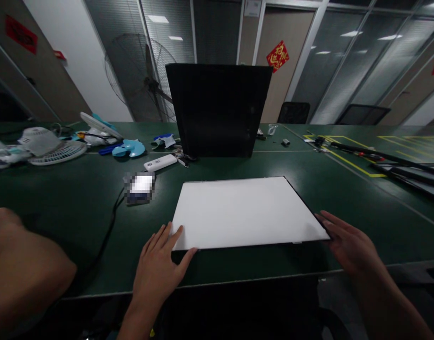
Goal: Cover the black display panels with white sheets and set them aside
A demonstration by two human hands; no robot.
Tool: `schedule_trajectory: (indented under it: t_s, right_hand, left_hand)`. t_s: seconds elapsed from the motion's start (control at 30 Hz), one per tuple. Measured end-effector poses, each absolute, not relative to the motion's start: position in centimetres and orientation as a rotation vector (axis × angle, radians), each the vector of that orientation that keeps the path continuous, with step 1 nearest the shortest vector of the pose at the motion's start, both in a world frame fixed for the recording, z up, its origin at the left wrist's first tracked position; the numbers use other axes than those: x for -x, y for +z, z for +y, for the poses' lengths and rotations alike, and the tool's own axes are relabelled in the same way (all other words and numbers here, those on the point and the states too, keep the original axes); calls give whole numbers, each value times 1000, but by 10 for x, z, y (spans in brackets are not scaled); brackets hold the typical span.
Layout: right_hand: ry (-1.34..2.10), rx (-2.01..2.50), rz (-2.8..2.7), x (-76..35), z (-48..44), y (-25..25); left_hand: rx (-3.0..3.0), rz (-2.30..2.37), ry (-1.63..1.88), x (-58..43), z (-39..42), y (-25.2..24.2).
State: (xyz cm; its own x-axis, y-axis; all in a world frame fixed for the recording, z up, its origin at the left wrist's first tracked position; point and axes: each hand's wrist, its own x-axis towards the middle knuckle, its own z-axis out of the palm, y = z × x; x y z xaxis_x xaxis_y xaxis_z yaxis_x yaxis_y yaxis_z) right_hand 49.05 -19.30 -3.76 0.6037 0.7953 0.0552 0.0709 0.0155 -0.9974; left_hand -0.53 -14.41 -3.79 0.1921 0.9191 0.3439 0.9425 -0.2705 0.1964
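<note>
A thin white rectangular panel with a dark right edge lies over the green table near its front edge. My left hand rests on the panel's near left corner, fingers spread, the thumb at the front edge. At the near right corner, my right hand grips the panel's edge, with its fingertips partly hidden. Behind the panel stands a large black screen, upright on the table.
Another person's arm reaches in at the left. A white power bank, a blurred-out card with a dark cable, and fan parts lie on the left. Black strips lie at the right of the green table.
</note>
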Motion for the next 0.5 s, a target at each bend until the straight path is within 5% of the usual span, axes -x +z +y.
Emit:
schedule_trajectory:
  t_s: [0.37, 0.5]
  right_hand:
    - [1017, 1454, -535, -471, -213, -15]
    - [921, 1479, -608, -477, -222, -28]
  left_hand:
    - [2402, -1855, -654, 7, -146, -40]
    - [2335, -1797, -919, 6, -153, -31]
